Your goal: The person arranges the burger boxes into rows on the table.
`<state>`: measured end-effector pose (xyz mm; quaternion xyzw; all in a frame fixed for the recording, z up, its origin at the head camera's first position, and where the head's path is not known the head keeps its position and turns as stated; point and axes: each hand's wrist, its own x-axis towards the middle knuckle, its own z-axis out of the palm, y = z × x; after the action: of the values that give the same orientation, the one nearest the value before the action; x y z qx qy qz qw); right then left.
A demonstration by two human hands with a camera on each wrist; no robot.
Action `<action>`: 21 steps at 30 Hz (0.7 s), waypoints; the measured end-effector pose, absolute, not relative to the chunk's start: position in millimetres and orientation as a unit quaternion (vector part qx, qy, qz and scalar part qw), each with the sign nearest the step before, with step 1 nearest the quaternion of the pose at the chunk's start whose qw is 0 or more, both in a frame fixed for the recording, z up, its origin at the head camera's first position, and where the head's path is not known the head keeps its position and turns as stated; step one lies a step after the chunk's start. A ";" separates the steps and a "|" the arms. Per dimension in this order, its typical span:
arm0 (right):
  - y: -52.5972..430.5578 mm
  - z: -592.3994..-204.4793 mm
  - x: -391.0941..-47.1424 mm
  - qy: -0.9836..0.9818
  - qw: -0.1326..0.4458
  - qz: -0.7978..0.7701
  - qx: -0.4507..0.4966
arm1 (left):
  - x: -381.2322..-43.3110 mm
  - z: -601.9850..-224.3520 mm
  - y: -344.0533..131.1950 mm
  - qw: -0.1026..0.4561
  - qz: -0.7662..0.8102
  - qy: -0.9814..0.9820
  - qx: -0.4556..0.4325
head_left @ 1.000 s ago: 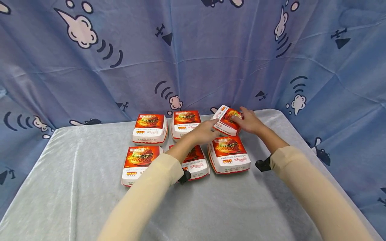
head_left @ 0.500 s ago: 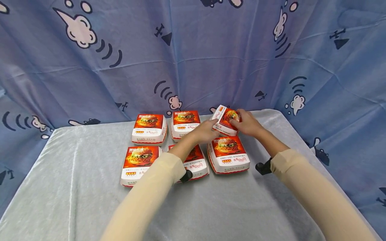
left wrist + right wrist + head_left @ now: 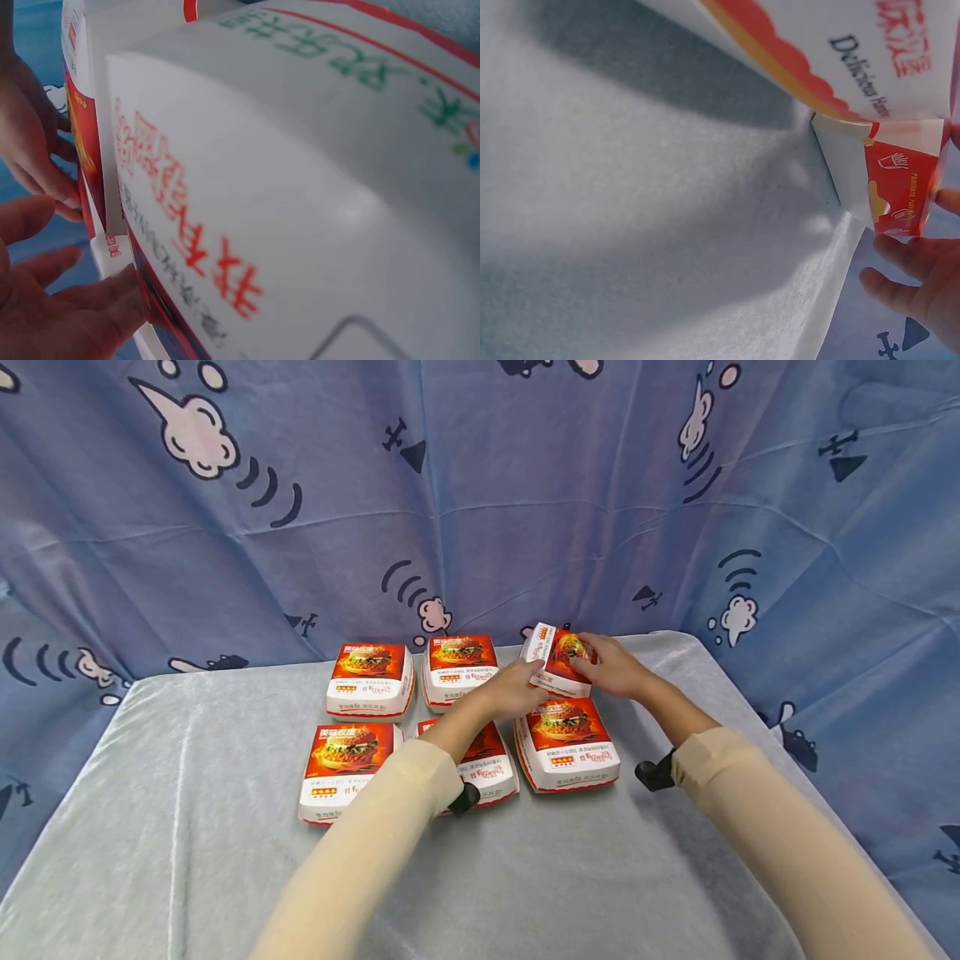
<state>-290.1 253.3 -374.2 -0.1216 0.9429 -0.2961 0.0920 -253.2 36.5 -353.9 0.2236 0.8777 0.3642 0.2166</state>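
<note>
At the back right, a red and white hamburger box (image 3: 558, 667) stands slightly turned. My right hand (image 3: 618, 667) grips its right side, thumb on the top and fingers toward the back. In the right wrist view, the fingers of my right hand (image 3: 930, 281) meet the box's red side (image 3: 904, 184). My left hand (image 3: 512, 689) reaches in from the left, its index finger at the box's left front corner. In the left wrist view my left hand (image 3: 67, 319) has loosely extended fingers beside the boxes. A second hamburger box (image 3: 567, 743) sits just in front.
More hamburger boxes stand to the left: two at the back (image 3: 371, 681) (image 3: 459, 664) and two in front (image 3: 348, 768) (image 3: 491, 768), the latter partly under my left arm. A grey cloth covers the table (image 3: 240, 860). Behind hangs a blue patterned curtain (image 3: 525, 485).
The back right box has turned counterclockwise, its white left edge now more in line with the row. My right hand has shifted slightly left and closed in on it; the left hand is nearly still.
</note>
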 end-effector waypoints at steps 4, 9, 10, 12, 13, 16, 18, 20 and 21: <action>253.4 -373.6 -291.1 0.948 0.093 -0.278 -0.123 | -253.9 -352.8 36.4 0.223 0.364 0.875 0.229; 248.0 -369.2 -286.5 0.961 0.087 -0.248 -0.087 | -255.5 -353.0 36.8 0.219 0.354 0.877 0.238; 245.5 -367.4 -284.6 0.966 0.084 -0.236 -0.071 | -255.5 -352.9 36.7 0.219 0.353 0.877 0.240; 239.9 -363.5 -280.5 0.974 0.076 -0.208 -0.037 | -255.5 -352.7 36.6 0.221 0.349 0.878 0.242; 237.1 -361.9 -278.8 0.977 0.071 -0.198 -0.024 | -255.2 -352.5 36.5 0.221 0.347 0.878 0.244; 230.4 -358.5 -275.2 0.984 0.059 -0.168 -0.008 | -254.8 -351.9 36.6 0.223 0.346 0.879 0.242; 227.0 -356.9 -273.5 0.986 0.053 -0.158 -0.010 | -254.6 -351.9 36.6 0.222 0.346 0.879 0.240; 224.3 -355.9 -272.1 0.987 0.049 -0.150 -0.012 | -254.7 -352.3 36.8 0.221 0.346 0.880 0.240; 223.4 -355.6 -271.6 0.987 0.048 -0.151 -0.012 | -254.5 -352.5 37.0 0.222 0.347 0.879 0.240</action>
<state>-271.6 223.4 -355.6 -0.0124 0.9873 -0.1507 0.0478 -254.5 37.0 -352.5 0.2400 0.8788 0.3472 0.2224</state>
